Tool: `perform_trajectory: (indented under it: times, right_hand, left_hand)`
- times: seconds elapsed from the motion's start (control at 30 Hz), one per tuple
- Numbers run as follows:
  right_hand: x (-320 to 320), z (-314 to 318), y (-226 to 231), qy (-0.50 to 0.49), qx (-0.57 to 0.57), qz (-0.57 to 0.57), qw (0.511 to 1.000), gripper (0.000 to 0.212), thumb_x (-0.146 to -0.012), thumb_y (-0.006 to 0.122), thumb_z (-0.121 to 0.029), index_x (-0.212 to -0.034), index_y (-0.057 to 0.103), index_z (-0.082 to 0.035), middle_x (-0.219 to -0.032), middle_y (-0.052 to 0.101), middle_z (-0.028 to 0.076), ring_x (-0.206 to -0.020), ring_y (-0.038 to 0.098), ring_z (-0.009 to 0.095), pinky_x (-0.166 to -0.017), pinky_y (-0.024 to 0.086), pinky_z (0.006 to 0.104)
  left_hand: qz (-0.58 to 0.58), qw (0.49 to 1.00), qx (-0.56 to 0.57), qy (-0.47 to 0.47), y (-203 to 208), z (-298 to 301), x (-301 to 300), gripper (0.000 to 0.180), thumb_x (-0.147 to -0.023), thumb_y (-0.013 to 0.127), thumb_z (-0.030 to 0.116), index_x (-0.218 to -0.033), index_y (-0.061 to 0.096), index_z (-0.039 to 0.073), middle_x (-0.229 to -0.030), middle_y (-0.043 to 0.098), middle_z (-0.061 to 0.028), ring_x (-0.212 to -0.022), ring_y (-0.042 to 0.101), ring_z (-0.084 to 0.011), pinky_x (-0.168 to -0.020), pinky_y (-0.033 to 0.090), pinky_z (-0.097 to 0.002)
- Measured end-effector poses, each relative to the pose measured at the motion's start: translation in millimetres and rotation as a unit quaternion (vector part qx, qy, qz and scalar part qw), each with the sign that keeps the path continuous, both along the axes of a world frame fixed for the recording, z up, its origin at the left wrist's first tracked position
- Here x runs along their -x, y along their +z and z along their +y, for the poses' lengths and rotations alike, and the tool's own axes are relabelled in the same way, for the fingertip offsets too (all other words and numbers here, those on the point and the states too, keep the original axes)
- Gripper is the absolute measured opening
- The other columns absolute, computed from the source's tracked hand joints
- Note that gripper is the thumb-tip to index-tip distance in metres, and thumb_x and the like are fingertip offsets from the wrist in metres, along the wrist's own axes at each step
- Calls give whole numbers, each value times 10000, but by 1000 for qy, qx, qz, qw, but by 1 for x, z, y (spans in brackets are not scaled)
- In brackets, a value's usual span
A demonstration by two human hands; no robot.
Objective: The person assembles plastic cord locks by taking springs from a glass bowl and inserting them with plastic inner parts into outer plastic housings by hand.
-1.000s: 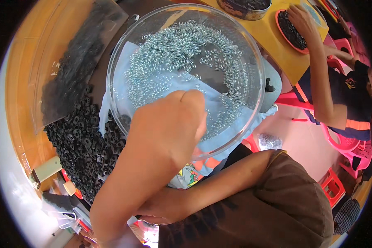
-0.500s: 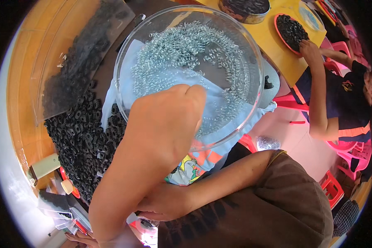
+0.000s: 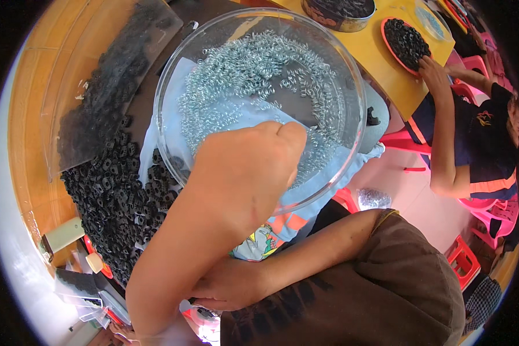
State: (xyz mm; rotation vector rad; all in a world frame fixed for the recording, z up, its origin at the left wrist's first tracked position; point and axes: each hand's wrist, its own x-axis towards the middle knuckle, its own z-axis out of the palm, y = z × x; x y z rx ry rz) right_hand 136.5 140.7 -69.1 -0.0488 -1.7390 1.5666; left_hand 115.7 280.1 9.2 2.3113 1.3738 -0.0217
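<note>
My left hand [image 3: 254, 164] is closed like a fist over the near part of a round clear tub [image 3: 360, 124], its back upward. Its fingertips are hidden beneath, so what they hold cannot be seen. Many small silvery coil springs [image 3: 236, 72] lie in the tub, heaped at the far side and around the right. Across my front from the right comes my other forearm; my right hand [image 3: 228, 285] rests below the left forearm, its fingers mostly hidden. Beside my left forearm spreads a large pile of small black plastic pieces [image 3: 109, 202].
A clear tray [image 3: 55, 135] with more black pieces stands at the far left. On the yellow table [image 3: 380, 69] are a round tin [image 3: 340, 22] and a red plate [image 3: 384, 43] of black pieces, which another person's hand [image 3: 435, 75] touches. Pale blue cloth [image 3: 343, 167] lies under the tub.
My left hand has moved slightly to the right over the springs, still closed. The tub appears shifted a little left in view. My right arm looks the same.
</note>
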Motion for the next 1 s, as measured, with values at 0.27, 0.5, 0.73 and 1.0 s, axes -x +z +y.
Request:
perform_trajectory:
  times: [0.27, 0.5, 0.73, 1.0]
  right_hand:
    - [-2, 3, 2, 17, -23, -25, 999, 187, -811, 555, -199, -880, 558, -26, -863, 576, 144, -807, 587, 325, -688, 476, 432]
    - [-1, 4, 3, 12, -13, -1, 1000, 182, -802, 570, -180, -894, 565, -24, -858, 578, 131, -800, 591, 313, -701, 479, 405]
    - [0, 3, 2, 24, -16, -38, 999, 247, -813, 561, -194, -1014, 578, -52, -1003, 596, 131, -963, 563, 331, -828, 449, 459]
    - [-25, 9, -6, 197, -18, -79, 977, 335, -838, 616, -61, -1166, 562, -19, -1166, 581, 96, -1094, 543, 248, -894, 450, 339]
  left_hand:
    - [-59, 997, -31, 47, 5, -2, 19, 56, -750, 570, 82, -782, 538, 49, -728, 579, -150, -684, 570, -357, -587, 450, -418]
    - [-127, 991, 14, 32, 5, -3, 21, 93, -791, 581, 95, -846, 539, 33, -781, 568, -165, -738, 564, -358, -623, 450, -409]
    - [-190, 981, 30, -10, 1, -10, 18, 142, -812, 569, 103, -872, 525, -17, -777, 537, -181, -813, 565, -364, -662, 457, -411]
    - [-167, 984, -49, -46, -25, -10, -14, 121, -676, 609, 162, -629, 635, 53, -621, 610, -147, -523, 593, -296, -478, 463, -430]
